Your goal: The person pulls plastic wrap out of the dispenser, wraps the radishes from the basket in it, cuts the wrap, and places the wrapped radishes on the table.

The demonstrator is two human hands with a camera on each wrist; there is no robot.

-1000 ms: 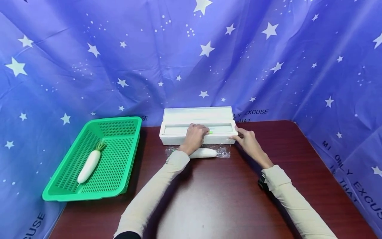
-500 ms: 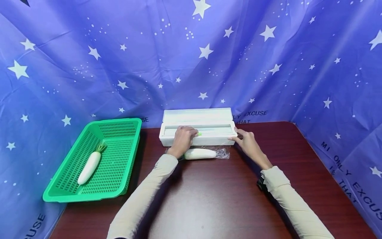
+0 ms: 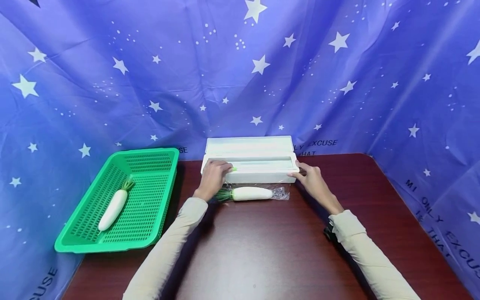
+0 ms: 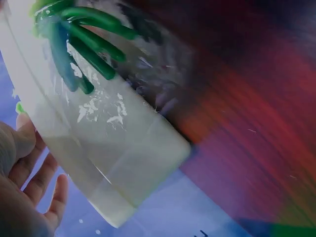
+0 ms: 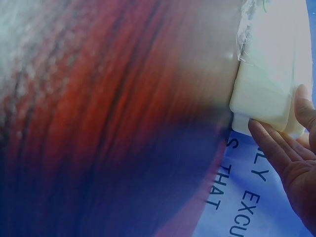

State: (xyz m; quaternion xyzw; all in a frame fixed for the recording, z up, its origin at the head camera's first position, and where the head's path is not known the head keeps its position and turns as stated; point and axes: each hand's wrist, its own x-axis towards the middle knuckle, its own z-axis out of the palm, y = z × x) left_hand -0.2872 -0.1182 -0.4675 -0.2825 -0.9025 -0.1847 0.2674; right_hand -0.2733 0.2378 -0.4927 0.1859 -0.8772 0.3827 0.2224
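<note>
A long white cling film dispenser (image 3: 258, 178) stands at the back middle of the table with its lid raised. My left hand (image 3: 213, 179) pinches the small green cutter slider (image 3: 234, 169) near the left part of its front rim. At the right end, my right hand (image 3: 315, 183) grips the dispenser's corner, thumb and fingers on different faces in the right wrist view. Just in front lies a white radish (image 3: 252, 193) with green leaves (image 4: 94, 42), under clear film (image 3: 281, 193) that reaches the dispenser's front.
To the left, a green plastic basket (image 3: 165, 208) holds another white radish (image 3: 113, 209) with its leaves on. A blue star-patterned curtain (image 3: 180, 104) hangs behind and beside the dark red wooden table (image 3: 270, 250).
My left hand has slid leftward along the dispenser's front rim with the green slider, uncovering the radish's leaves. The right hand keeps its grip on the right end.
</note>
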